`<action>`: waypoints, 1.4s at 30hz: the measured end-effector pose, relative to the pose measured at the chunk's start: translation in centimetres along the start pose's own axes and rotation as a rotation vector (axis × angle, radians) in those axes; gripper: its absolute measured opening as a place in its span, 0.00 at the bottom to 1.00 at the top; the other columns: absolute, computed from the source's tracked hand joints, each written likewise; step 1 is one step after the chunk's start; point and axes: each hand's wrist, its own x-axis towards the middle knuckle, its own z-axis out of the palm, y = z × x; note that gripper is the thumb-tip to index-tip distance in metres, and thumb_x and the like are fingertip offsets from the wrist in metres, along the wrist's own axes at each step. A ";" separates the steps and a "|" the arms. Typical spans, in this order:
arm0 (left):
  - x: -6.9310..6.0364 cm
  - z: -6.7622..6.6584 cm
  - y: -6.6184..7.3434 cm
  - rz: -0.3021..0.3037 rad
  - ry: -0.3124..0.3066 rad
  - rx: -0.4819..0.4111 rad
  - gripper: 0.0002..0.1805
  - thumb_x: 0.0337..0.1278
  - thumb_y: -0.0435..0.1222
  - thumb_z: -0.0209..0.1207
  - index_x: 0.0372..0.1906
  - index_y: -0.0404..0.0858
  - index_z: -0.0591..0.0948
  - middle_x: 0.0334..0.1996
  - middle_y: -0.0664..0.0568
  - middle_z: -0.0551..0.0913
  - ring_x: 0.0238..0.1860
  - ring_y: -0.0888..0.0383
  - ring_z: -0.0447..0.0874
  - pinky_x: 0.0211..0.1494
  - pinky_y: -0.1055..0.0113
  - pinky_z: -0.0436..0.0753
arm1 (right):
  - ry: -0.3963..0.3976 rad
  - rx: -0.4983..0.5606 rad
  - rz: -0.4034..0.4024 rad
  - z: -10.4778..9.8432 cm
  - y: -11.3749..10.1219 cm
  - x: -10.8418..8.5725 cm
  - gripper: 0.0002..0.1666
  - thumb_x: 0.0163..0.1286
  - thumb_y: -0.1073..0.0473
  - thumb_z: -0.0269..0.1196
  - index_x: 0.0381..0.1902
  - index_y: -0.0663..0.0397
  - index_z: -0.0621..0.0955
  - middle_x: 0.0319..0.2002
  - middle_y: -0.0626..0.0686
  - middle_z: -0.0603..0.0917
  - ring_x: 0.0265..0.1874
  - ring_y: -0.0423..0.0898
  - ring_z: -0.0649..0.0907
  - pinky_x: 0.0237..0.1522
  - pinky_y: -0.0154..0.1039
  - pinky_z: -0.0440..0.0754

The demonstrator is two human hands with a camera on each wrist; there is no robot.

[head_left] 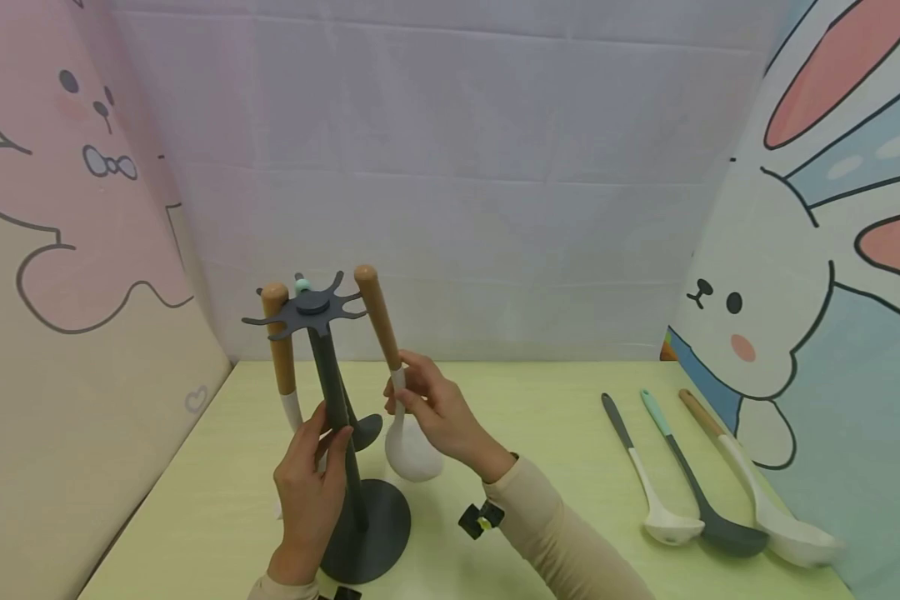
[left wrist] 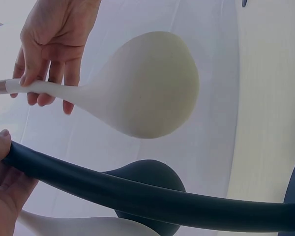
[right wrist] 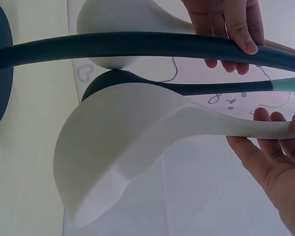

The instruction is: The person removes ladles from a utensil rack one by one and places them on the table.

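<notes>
Just above the bottom of the head view, where both your sleeves are cut off, your left hand (head_left: pixel 311 483) is curled round the pole (head_left: pixel 327 358) of a dark stand (head_left: pixel 382 537) on the yellow table (head_left: pixel 195 517). That hand hides part of a white ladle (head_left: pixel 279 358) with a wooden handle at the stand's left. To the pole's right, your right hand (head_left: pixel 438 417) pinches the neck of another ladle (head_left: pixel 381 323), held off the table; its handle top is beside one of the stand's hooks, and you cannot tell whether they touch. Its long axis is steep, handle up and bowl down, the top leaning left toward the stand. It has a smooth, pale brown wooden handle, a white neck and a wide white bowl, whose rounded back shows in the left wrist view. Behind the pole, a dark ladle (head_left: pixel 367 431) is partly hidden, its mint handle showing in the right wrist view. Well apart at your right lie a white ladle with a grey handle (head_left: pixel 671 529), a dark ladle with a mint handle (head_left: pixel 735 535) and a white ladle with a wooden handle (head_left: pixel 795 537), bowls toward you. Beyond hangs a pale cloth (head_left: pixel 457 192).
</notes>
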 end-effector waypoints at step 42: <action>-0.2 0.0 -0.6 -0.008 0.008 -0.032 0.25 0.44 0.11 0.63 0.53 0.18 0.77 0.39 0.32 0.83 0.48 0.67 0.83 0.50 0.77 0.80 | 0.322 -0.362 0.384 -11.1 1.1 -4.7 0.29 0.72 0.69 0.60 0.69 0.60 0.67 0.39 0.64 0.83 0.32 0.59 0.86 0.27 0.45 0.87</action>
